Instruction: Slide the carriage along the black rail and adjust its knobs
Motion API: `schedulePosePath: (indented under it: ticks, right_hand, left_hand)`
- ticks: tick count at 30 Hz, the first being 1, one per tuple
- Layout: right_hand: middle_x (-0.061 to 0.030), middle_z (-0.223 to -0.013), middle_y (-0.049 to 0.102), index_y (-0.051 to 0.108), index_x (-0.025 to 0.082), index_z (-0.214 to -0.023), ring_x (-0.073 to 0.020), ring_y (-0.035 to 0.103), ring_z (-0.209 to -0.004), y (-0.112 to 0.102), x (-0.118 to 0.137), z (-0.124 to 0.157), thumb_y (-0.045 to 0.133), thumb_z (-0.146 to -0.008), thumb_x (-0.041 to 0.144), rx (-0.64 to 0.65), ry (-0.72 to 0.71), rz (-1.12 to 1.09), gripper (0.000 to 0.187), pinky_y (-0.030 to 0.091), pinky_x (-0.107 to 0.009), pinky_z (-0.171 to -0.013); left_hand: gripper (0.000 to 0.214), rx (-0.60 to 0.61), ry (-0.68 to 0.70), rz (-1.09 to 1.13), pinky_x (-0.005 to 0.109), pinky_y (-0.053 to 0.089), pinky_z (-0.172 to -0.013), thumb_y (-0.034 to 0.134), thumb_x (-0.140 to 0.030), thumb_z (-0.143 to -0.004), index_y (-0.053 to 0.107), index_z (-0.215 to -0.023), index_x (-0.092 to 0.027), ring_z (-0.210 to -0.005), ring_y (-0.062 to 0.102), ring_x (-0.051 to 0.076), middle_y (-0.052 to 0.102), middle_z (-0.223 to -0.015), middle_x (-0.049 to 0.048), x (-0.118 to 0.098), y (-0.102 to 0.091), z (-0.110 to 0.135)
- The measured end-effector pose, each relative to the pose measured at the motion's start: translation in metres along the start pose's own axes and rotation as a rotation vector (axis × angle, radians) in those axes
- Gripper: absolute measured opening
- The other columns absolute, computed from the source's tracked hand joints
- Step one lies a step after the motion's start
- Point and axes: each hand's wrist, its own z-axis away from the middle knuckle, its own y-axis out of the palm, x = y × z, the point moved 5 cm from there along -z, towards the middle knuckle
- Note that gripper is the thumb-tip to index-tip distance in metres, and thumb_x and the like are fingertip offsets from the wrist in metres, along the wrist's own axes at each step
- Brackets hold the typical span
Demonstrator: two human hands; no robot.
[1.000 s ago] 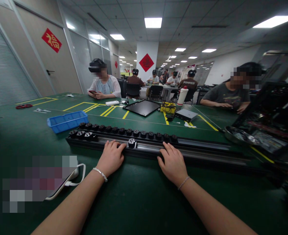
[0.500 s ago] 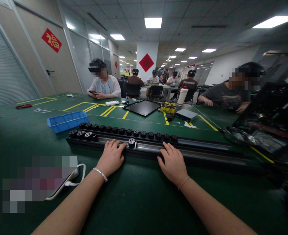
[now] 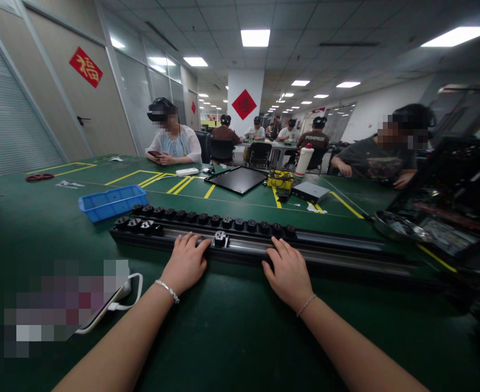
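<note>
A long black channel (image 3: 325,256) with a shiny metal inside lies crosswise before me. My left hand (image 3: 186,261) rests on its near edge, fingers spread, close to a single small black block with a pale patterned top (image 3: 220,238) seated in the channel. Farther right along the same edge is my right hand (image 3: 287,269), its fingers stretched out over the rim. Three similar blocks (image 3: 134,223) sit at the channel's left end. Behind it, a second black channel (image 3: 338,239) carries a row of several such blocks (image 3: 227,221).
A blue plastic bin (image 3: 111,202) stands at the back left, a charging phone (image 3: 101,313) at the near left. Beyond lie a black panel (image 3: 237,179), a yellow container (image 3: 280,178) and a grey box (image 3: 311,191). A metal bowl (image 3: 401,228) is at right. Two people sit across the table.
My hands and the channels keep their places. Across the table at right, the person's head and arm have shifted slightly.
</note>
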Motion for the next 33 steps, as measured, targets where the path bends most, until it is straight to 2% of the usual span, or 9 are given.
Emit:
schedulePosePath:
  ticks: [33]
  right_hand:
    - [-0.0102,-0.131,0.049,0.061,0.02,-0.094,-0.0258,0.039,-0.123,0.0022,-0.0007,0.0004,0.046,-0.083,0.032,-0.006,0.002,-0.002,0.023,0.032,-0.041,-0.096]
  left_hand:
    - [0.044,-0.033,0.005,-0.02,0.051,0.026,-0.103,0.045,-0.019,-0.075,0.055,-0.118,-0.022,-0.122,0.039,0.031,0.053,-0.124,0.0115,0.0011,0.0021,0.0004]
